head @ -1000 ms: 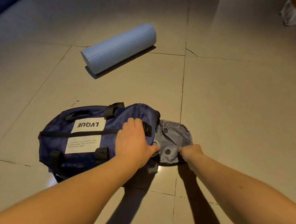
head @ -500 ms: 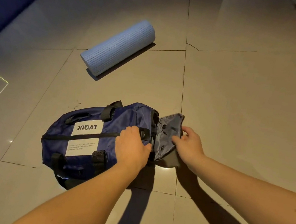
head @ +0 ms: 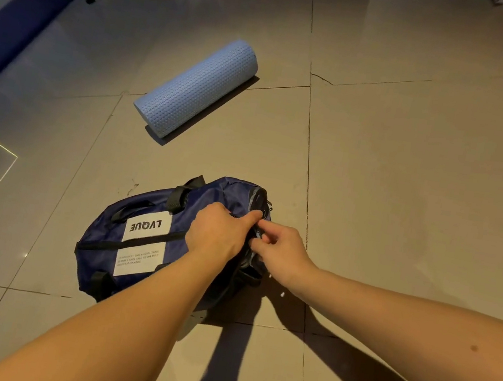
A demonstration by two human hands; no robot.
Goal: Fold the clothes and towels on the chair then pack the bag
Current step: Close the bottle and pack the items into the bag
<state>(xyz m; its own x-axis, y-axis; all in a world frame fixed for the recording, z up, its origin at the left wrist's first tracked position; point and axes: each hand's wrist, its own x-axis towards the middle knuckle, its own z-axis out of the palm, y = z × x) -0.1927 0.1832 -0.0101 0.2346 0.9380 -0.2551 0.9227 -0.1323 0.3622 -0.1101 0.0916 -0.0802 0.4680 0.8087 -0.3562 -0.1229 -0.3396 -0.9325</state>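
Tiled floor (head: 407, 198) spreads beneath us. Our navy bag (head: 134, 257) lies under and left of our hands, a blue roller (head: 197, 86) well beyond them. Our left hand (head: 216, 237) grips the bag's end; our right hand (head: 282, 257) pinches it.

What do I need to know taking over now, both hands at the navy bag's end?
Left hand: grips the navy bag near its end.
Right hand: fingers pinch that end's edge, possibly a zip pull; unclear.
Bag lies on the floor, blue foam roller beyond it, apart.
Clothes, towels, chair: out of view, so packing progress unknown.
To do: likely finish closing this end.
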